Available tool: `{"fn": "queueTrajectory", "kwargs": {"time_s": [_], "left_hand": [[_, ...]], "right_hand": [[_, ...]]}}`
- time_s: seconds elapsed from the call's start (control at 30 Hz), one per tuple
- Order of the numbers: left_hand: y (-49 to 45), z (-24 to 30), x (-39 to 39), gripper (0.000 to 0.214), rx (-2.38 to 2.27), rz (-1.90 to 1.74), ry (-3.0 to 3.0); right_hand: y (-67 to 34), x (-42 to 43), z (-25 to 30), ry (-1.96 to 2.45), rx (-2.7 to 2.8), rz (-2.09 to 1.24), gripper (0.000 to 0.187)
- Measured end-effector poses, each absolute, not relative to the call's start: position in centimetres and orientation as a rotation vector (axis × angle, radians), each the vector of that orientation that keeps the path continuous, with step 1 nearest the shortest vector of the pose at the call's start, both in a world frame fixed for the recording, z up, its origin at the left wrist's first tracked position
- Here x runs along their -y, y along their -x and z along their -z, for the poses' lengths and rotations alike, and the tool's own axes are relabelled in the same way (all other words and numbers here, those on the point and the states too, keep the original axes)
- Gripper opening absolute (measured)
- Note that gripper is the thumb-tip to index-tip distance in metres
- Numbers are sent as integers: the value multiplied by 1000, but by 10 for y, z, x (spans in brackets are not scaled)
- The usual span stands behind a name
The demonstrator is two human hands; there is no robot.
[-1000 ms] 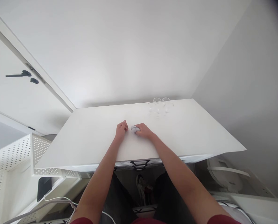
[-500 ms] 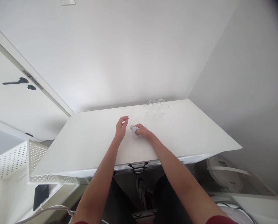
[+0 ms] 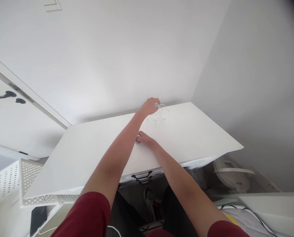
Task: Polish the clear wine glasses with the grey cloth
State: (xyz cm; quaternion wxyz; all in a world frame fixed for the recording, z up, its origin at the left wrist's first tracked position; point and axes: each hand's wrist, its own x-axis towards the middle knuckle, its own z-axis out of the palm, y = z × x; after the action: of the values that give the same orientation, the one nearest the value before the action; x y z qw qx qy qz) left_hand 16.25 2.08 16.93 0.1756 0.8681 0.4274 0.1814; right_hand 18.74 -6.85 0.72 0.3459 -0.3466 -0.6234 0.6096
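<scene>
My left hand [image 3: 150,106] is stretched to the back of the white table [image 3: 198,138], its fingers curled over the nearest of a few clear glasses [image 3: 163,112] that stand by the wall. My right hand [image 3: 145,139] rests closed on the tabletop nearer to me. It holds a small grey-white object [image 3: 138,136], which my left forearm and the fingers mostly hide.
A white door with a black handle [image 3: 6,95] is at the left. A perforated white shelf [image 3: 6,177] stands at the lower left. Black handles [image 3: 142,176] show under the table's front edge. A white round appliance [image 3: 232,177] and cables lie at the lower right.
My left hand opened, left the spot beside my right hand and reached forward to the glasses. My right hand stayed put on the small object. The view shifted to the right.
</scene>
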Motion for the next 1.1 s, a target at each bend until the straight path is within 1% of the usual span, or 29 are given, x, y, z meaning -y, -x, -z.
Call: {"fn": "queueTrajectory", "kwargs": {"time_s": [0.17,0.3,0.5,0.67,0.77,0.97,1.1], "left_hand": [[-169,-175,-40,33,-1193,-245,-2557],[-171,-171,-41,46,-1092,-18,-2622],[-169,-160,-45,52,-960,-79,-2650],[-171,-163,-42,61,-944,11,-2650],[-171,-164,-39,61,-939,71,-2634],[-168,-157,-44,52,-904,96,-2683],[-164,-158,-48,49,-919,59,-2655]], "right_hand": [[-188,70,-11,864,1603,-1606,12],[-188,70,-13,825,1629,-1598,12],[-185,69,-12,864,1626,-1582,9],[-183,68,-10,861,1620,-1573,9],[-183,67,-8,844,1622,-1573,9],[-180,64,-5,843,1632,-1560,8],[-179,64,-5,861,1630,-1554,9]]}}
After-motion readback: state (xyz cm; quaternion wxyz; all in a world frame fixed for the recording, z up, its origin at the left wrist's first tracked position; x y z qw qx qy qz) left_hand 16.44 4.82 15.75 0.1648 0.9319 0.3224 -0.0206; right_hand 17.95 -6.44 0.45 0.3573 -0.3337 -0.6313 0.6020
